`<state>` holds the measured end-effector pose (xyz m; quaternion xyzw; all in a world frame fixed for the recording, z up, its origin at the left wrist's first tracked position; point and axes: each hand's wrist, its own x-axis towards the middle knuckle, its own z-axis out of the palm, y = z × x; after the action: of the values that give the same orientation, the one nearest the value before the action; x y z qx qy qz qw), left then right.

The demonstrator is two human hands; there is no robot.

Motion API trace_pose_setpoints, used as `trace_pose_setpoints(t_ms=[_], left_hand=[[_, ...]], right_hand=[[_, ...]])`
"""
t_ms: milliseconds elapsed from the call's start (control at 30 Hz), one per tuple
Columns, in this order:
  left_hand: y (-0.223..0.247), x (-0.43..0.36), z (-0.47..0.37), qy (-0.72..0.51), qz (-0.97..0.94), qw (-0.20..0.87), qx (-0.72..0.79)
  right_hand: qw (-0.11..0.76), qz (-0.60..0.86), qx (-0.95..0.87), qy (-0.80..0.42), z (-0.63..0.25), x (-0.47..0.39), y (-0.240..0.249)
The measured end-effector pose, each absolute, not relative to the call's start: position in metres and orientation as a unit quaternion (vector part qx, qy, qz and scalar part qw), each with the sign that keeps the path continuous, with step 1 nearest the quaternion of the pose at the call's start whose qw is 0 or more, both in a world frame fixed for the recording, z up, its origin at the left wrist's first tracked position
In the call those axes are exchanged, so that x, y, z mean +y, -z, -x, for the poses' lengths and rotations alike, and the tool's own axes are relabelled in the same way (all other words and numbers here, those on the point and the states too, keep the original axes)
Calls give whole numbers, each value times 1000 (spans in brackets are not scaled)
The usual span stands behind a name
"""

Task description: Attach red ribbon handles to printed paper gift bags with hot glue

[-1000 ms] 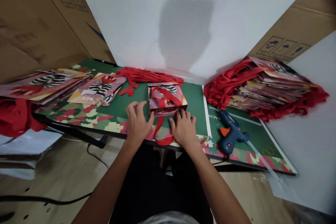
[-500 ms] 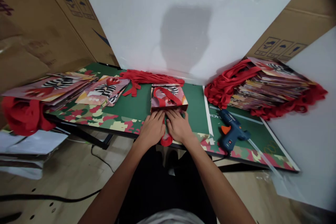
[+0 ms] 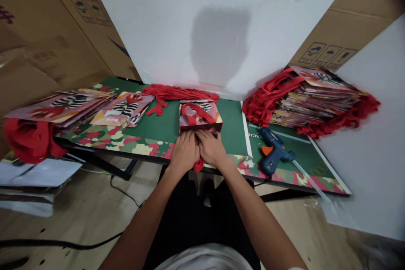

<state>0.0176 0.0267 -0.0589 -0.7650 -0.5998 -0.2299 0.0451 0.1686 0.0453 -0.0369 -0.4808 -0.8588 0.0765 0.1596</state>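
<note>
A small gift bag (image 3: 201,114), printed with pink and zebra stripes, lies in front of me on the green table with its dark red edge towards me. One red ribbon handle loops over its top face. My left hand (image 3: 185,152) and my right hand (image 3: 211,148) are side by side at its near edge, fingers closed and pressed on the edge. Another red ribbon (image 3: 198,164) comes out below, between the two hands, and hangs by the table's front edge. The fingertips are partly hidden against the bag.
Red ribbons (image 3: 180,92) lie behind the bag. Flat printed bags (image 3: 71,107) are stacked at left, with a loose bag (image 3: 125,109) beside them. At right are a tall bag stack (image 3: 316,101) and a blue glue gun (image 3: 274,152). A white board (image 3: 152,21) stands behind.
My hands have drawn closer together at the bag's near edge. The red loop below them shows less than before. The whole view has shifted slightly.
</note>
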Motion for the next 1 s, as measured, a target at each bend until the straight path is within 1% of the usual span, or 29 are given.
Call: trace_pose_setpoints(t_ms=[233, 433, 600, 767, 1000], left_hand=[[52, 23, -18, 240, 749, 36, -617], [53, 23, -16, 236, 755, 29, -611], [52, 26, -18, 233, 754, 29, -613], [49, 24, -22, 233, 748, 34, -621], [51, 22, -18, 243, 752, 24, -613]], right_hand=[[180, 552, -812, -52, -166, 39, 35], [178, 567, -802, -61, -165, 35, 37], [185, 614, -765, -50, -163, 32, 38], [184, 614, -766, -51, -163, 31, 40], [227, 614, -753, -61, -162, 29, 43]])
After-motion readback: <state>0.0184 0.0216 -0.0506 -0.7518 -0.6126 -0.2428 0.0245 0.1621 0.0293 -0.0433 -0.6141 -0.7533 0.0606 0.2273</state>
